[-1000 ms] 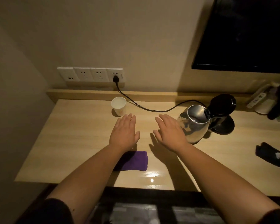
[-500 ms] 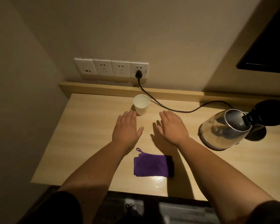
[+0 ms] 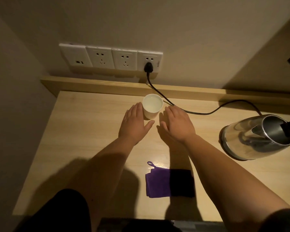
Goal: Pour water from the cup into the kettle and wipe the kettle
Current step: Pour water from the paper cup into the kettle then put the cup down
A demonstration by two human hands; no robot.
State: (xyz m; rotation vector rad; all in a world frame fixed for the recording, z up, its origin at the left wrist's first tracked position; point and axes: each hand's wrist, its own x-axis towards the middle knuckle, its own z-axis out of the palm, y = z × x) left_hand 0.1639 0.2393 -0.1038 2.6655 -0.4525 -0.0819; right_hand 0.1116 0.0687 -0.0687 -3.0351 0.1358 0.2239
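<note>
White cup (image 3: 152, 106), water-filled, stood upright on desk (image 3: 84, 131) between left hand (image 3: 134, 124) and right hand (image 3: 177, 126), both flat with fingers extended, gripping nothing; open-lidded kettle (image 3: 256, 139) well right.

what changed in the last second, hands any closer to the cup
Both hands moved forward to either side of the white cup: the left hand is now right beside it, perhaps touching, and the right hand is close on its other side. Neither grips it. The cup, kettle with lid open and purple cloth stayed put.
</note>
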